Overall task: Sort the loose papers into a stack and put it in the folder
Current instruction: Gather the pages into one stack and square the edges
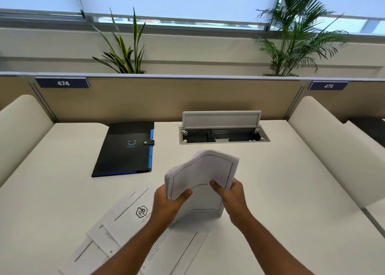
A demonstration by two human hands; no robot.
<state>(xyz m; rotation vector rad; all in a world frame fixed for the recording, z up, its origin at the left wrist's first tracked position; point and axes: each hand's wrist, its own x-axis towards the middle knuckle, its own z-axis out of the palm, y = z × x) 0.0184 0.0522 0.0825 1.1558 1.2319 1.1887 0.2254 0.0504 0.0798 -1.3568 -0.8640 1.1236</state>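
Observation:
A stack of white papers (205,171) stands on its lower edge on the desk, bent and leaning away from me. My left hand (168,202) grips its left side with the thumb on the top sheet. My right hand (230,193) grips its right side the same way. Several loose printed sheets (125,218) lie fanned out on the desk at the near left, partly under my left forearm. A black folder (123,150) with a blue spine edge and a snap strap lies shut at the far left of the desk.
An open cable box (223,136) with a raised lid is sunk into the white desk (281,191) behind the stack. Cream side panels stand at both sides, a beige partition (166,97) at the back, with plants beyond it.

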